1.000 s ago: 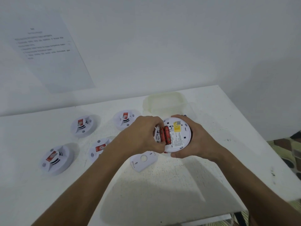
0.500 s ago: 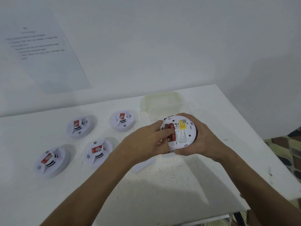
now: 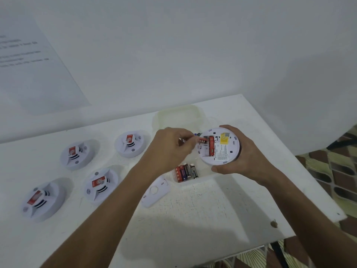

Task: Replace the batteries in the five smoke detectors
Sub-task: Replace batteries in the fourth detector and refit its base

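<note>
Two bare hands at work above a white tabletop (image 3: 193,219): right hand (image 3: 243,153) curled round the rim of a round white plastic smoke detector (image 3: 222,149), held back-side up and tilted toward the camera, yellow label and printed text showing, one red cylindrical battery (image 3: 211,145) seated in the open compartment. Left hand (image 3: 170,149) pinching a second red battery (image 3: 200,140) between thumb and fingertips, angled at the compartment's left edge, whether touching the slot or just clear of it cannot be told. Below the detector, four loose batteries (image 3: 186,172), two red and two dark, lying side by side in a shallow translucent plastic container (image 3: 179,117) at the back of the table. Just in front of that, a white plastic battery cover (image 3: 155,191) with a round hole, flat on the surface under the left forearm. Further left, four more round white smoke detectors with red stickers (image 3: 101,185), face up, in two loose rows, well apart from the hands. Table surface scuffed, faintly marked with a grid pattern near the front, a small dark speck close to the right front corner. Behind, a plain white wall (image 3: 193,55) with a printed paper sheet (image 3: 29,64) fixed at the upper left, text too blurred to read. Right of the table, patterned tiled floor (image 3: 334,171) in brown and cream.
</note>
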Demonstrator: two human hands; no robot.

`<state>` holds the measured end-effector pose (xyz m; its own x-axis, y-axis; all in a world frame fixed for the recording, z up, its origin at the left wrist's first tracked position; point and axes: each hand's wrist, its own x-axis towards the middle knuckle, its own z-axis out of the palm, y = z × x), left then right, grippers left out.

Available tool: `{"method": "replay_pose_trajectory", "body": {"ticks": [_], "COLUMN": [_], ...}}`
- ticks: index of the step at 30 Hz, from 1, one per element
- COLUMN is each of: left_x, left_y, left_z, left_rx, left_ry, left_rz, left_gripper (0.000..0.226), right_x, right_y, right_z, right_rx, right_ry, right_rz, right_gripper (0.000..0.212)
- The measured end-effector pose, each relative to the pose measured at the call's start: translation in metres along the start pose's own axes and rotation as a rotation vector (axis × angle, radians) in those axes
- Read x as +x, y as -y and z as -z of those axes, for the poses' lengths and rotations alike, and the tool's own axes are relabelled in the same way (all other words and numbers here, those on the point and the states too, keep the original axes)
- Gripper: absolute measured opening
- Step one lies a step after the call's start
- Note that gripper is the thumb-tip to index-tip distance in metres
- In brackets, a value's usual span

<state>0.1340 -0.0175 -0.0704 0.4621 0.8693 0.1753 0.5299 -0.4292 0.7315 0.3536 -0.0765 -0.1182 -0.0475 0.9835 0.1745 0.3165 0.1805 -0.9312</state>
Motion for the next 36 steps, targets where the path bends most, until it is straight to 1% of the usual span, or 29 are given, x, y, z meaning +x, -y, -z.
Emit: {"method": "replay_pose_trajectory", "body": {"ticks": [2, 4, 7, 8, 10, 13, 14, 17, 21, 27, 29, 32, 33, 34, 36], "left_x": [0.006, 0.008, 0.011, 0.012, 0.016, 0.019, 0.020, 0.021, 0.023, 0.014, 0.012, 0.008, 0.007, 0.006, 0.004], "left_y": [0.003, 0.011, 0.024, 0.027, 0.034, 0.037, 0.037, 0.037, 0.036, 0.035, 0.029, 0.010, 0.002, -0.006, -0.018], "left_z": [-0.001, -0.005, -0.020, -0.026, -0.035, -0.043, -0.044, -0.049, -0.057, -0.057, -0.052, -0.042, -0.039, -0.037, -0.036], "left_rx": [-0.139, -0.166, -0.034, 0.023, 0.110, 0.147, 0.151, 0.205, 0.336, 0.376, 0.334, 0.118, 0.052, 0.016, 0.020], "left_ry": [-0.019, 0.011, 0.191, 0.233, 0.278, 0.327, 0.340, 0.368, 0.369, 0.258, 0.207, 0.076, 0.075, 0.109, 0.216], "left_rz": [0.093, 0.147, 0.170, 0.184, 0.211, 0.243, 0.255, 0.264, 0.253, 0.248, 0.230, 0.121, 0.065, 0.018, -0.021], "left_gripper": [0.020, 0.023, 0.016, 0.018, 0.023, 0.011, 0.011, 0.018, 0.024, 0.025, 0.026, 0.022, 0.021, 0.023, 0.031], "right_x": [-0.003, -0.007, -0.014, -0.015, -0.018, -0.021, -0.022, -0.024, -0.024, -0.024, -0.023, -0.022, -0.021, -0.020, -0.018], "right_y": [-0.003, -0.006, -0.011, -0.012, -0.015, -0.017, -0.018, -0.020, -0.023, -0.025, -0.024, -0.022, -0.021, -0.020, -0.018], "right_z": [0.009, 0.019, 0.031, 0.033, 0.035, 0.037, 0.038, 0.040, 0.039, 0.038, 0.037, 0.035, 0.034, 0.032, 0.028], "right_rx": [0.002, 0.007, 0.013, 0.009, 0.004, 0.001, 0.002, 0.002, -0.005, 0.001, -0.001, 0.018, 0.024, 0.027, 0.027], "right_ry": [-0.021, -0.049, -0.068, -0.067, -0.064, -0.066, -0.063, -0.047, -0.029, -0.011, 0.002, 0.029, 0.040, 0.053, 0.074], "right_rz": [-0.008, -0.024, -0.045, -0.051, -0.062, -0.065, -0.067, -0.065, -0.068, -0.057, -0.051, -0.040, -0.036, -0.032, -0.018], "right_gripper": [0.090, 0.092, 0.092, 0.093, 0.094, 0.095, 0.094, 0.090, 0.091, 0.091, 0.092, 0.092, 0.094, 0.095, 0.097]}}
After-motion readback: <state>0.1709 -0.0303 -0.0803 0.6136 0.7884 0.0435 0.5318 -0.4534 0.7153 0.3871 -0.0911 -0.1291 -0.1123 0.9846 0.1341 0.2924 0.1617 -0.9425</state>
